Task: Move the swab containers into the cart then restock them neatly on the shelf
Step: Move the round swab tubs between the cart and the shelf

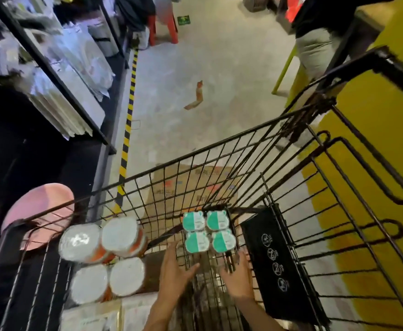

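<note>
Wire cart (231, 149), seen from above at its handle end. Inside, on the mesh floor, lies one shrink-wrapped pack of four teal-and-white swab containers (208, 231), set two by two; their lid print is too small to read. At the cart's left stand four round white-lidded tubs (105, 256) with orange sides, two above two, wrapped in clear film; no label legible. The left hand (175, 268) and right hand (237, 274) reach into the cart, fingers extended and relaxed, each just below the swab pack and gripping nothing; whether fingertips touch the pack cannot be told. A black flap (276, 266) on the cart's right carries four white round pictograms in a column. Flattened cardboard (195, 185) beyond the mesh shows printed characters, unreadable. One shelf unit (59, 75) stands left, holding pale bagged goods.
</note>
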Demonstrator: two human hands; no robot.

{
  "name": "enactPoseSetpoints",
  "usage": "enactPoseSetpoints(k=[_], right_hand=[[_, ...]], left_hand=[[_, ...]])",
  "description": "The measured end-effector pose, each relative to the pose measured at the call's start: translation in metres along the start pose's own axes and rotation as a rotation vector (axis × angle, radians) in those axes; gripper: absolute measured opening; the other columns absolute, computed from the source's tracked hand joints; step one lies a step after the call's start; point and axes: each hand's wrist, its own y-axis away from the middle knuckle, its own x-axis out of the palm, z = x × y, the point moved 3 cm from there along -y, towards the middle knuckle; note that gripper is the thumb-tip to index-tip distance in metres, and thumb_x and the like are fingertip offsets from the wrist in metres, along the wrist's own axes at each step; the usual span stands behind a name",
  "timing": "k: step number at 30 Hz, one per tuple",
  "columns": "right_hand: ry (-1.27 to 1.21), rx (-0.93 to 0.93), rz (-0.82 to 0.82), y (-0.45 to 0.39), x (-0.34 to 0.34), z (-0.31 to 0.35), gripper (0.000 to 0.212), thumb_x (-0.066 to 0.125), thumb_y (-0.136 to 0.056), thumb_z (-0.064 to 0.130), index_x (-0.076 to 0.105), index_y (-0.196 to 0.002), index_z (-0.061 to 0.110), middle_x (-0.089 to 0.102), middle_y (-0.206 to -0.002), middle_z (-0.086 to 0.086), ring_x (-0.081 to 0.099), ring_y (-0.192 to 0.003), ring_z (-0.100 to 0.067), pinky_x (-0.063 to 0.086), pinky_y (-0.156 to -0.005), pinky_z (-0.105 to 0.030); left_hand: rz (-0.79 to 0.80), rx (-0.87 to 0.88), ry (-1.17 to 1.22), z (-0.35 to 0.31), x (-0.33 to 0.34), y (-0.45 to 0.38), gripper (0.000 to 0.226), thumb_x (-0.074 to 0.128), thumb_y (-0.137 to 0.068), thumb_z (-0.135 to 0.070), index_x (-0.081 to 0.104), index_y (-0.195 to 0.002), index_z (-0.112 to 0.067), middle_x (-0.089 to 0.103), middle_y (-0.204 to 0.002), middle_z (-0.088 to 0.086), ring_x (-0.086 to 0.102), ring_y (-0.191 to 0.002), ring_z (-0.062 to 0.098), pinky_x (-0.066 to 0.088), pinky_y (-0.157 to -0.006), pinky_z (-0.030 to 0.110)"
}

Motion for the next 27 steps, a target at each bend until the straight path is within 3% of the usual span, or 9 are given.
enactPoseSetpoints(k=[7,9,11,13,17,22,24,26,27], right_hand=[[-0.085,0.03,-0.037,-0.047,0.031,-0.021,0.094,0.076,-0.077,0.001,0.017,-0.151,0.005,0.028,-0.154,-0.016,0.029,-0.142,-0.03,0.031,-0.113,-0.036],[-0.139,-0.017,-0.08,-0.055,0.035,-0.023,0.089,0.075,-0.075,-0.004,0.025,-0.148,0.005,0.041,-0.144,-0.018,0.039,-0.135,-0.032,0.041,-0.098,-0.017],[-0.18,-0.052,-0.151,-0.061,0.04,-0.024,0.086,0.074,-0.073,-0.009,0.03,-0.146,0.005,0.046,-0.14,-0.017,0.044,-0.131,-0.03,0.033,-0.075,0.008],[-0.202,-0.098,-0.204,-0.065,0.045,-0.026,0.083,0.075,-0.072,-0.009,0.035,-0.144,0.005,0.048,-0.137,-0.017,0.046,-0.126,-0.028,0.03,-0.065,0.012],[-0.258,-0.101,-0.255,-0.067,0.055,-0.029,0.077,0.079,-0.069,-0.005,0.042,-0.136,0.008,0.05,-0.123,-0.008,0.051,-0.111,-0.021,0.038,-0.062,0.007],[-0.317,-0.085,-0.214,-0.072,0.058,-0.031,0.076,0.087,-0.06,0.0,0.04,-0.115,0.022,0.058,-0.107,0.001,0.06,-0.095,-0.011,0.05,-0.066,-0.008],[-0.328,-0.072,-0.192,-0.076,0.057,-0.034,0.079,0.088,-0.058,0.001,0.039,-0.114,0.027,0.059,-0.102,0.007,0.06,-0.093,-0.007,0.05,-0.065,-0.007],[-0.317,-0.086,-0.18,-0.079,0.055,-0.034,0.082,0.088,-0.058,0.0,0.043,-0.121,0.025,0.06,-0.107,0.008,0.06,-0.099,-0.008,0.05,-0.074,-0.009],[-0.309,-0.099,-0.175,-0.079,0.055,-0.034,0.085,0.088,-0.058,0.0,0.044,-0.128,0.02,0.061,-0.112,0.005,0.06,-0.104,-0.012,0.052,-0.084,-0.018]], left_hand=[[-0.023,-0.078,0.099,0.038,0.045,-0.045,0.096,0.088,-0.063,-0.016,0.035,-0.143,-0.01,0.044,-0.144,0.008,0.04,-0.133,0.023,0.033,-0.11,0.036],[-0.03,-0.055,0.138,0.043,0.054,-0.054,0.092,0.089,-0.061,-0.017,0.041,-0.139,-0.013,0.052,-0.137,0.004,0.047,-0.127,0.018,0.039,-0.107,0.036],[-0.034,-0.053,0.171,0.046,0.06,-0.062,0.088,0.09,-0.06,-0.018,0.045,-0.135,-0.014,0.056,-0.13,-0.001,0.052,-0.119,0.013,0.044,-0.098,0.026],[-0.046,-0.057,0.226,0.049,0.065,-0.069,0.082,0.09,-0.058,-0.015,0.05,-0.129,-0.013,0.061,-0.122,-0.002,0.058,-0.113,0.014,0.046,-0.083,0.012],[-0.087,-0.056,0.301,0.049,0.064,-0.071,0.081,0.09,-0.056,-0.008,0.051,-0.127,-0.009,0.062,-0.121,0.006,0.058,-0.109,0.017,0.049,-0.088,0.028],[-0.098,-0.049,0.336,0.06,0.048,-0.067,0.078,0.089,-0.056,-0.002,0.05,-0.123,-0.013,0.061,-0.121,0.005,0.057,-0.113,0.017,0.047,-0.087,0.021],[-0.075,-0.035,0.319,0.06,0.044,-0.068,0.077,0.089,-0.056,-0.002,0.05,-0.12,-0.017,0.062,-0.119,0.004,0.057,-0.114,0.018,0.049,-0.09,0.025],[-0.059,-0.022,0.315,0.059,0.044,-0.07,0.08,0.09,-0.056,-0.005,0.049,-0.125,-0.015,0.061,-0.122,0.005,0.056,-0.117,0.02,0.049,-0.098,0.037],[-0.049,-0.018,0.312,0.058,0.044,-0.071,0.084,0.09,-0.055,-0.006,0.049,-0.128,-0.012,0.06,-0.124,0.007,0.055,-0.118,0.021,0.047,-0.1,0.043]])
